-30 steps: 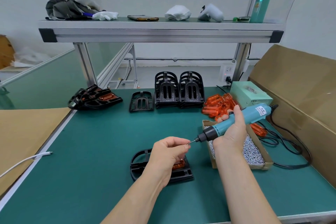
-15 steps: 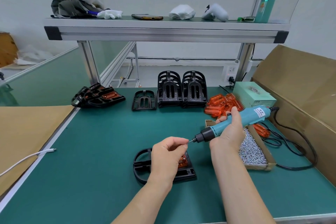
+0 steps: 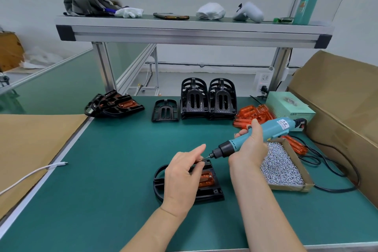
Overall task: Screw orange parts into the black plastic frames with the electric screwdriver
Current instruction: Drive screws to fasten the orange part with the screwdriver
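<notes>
Since last frame, both hands are dropping onto the black frame (image 3: 159, 179), lying flat at 6 o'clock: light, stiff plastic, likely skidding unless braced at its rim. Right hand (image 3: 250, 148) is wrapping the electric screwdriver (image 3: 275, 128), entering from 2 o'clock; left hand (image 3: 181, 178), covering part of the orange part (image 3: 207, 179), is pinching a screw (image 3: 202, 160) at the bit.
</notes>
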### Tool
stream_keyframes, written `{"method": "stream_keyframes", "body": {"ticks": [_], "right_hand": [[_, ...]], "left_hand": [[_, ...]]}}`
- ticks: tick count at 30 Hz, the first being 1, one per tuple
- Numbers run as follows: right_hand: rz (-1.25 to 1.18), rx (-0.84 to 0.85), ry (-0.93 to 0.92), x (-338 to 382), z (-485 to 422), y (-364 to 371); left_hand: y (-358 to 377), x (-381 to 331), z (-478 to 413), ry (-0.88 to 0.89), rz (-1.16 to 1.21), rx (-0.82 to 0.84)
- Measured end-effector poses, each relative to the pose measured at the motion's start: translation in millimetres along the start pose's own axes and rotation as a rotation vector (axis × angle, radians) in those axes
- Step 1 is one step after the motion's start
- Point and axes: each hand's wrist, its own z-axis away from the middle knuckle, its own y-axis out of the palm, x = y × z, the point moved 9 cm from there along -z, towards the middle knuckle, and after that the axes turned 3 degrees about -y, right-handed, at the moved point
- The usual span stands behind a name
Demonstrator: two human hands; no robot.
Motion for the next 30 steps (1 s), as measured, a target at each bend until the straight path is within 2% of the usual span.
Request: {"method": "stream_keyframes", "body": {"ticks": [3, 9, 13, 16, 22, 30], "right_hand": [[0.007, 0.024, -0.016, -1, 4, 8], [0.074, 0.171, -0.111, 3, 15, 33], [0.179, 0.353, -0.247, 3, 32, 54], [0.268, 0.518, -0.325, -3, 51, 72], [0.420, 0.755, -0.394, -23, 82, 93], [0.527, 0.895, -0.347, -41, 98, 103]], "left_hand": [[-5, 4, 2, 0.001, -0.036, 0.022], [-36, 40, 2, -0.154, -0.132, 0.072], [-35, 84, 20, -0.271, -0.289, 0.411], [-27, 89, 30, -0.211, -0.344, 0.532], [-22, 95, 28, -0.220, -0.327, 0.559], [-23, 99, 29, -0.242, -0.318, 0.553]]}}
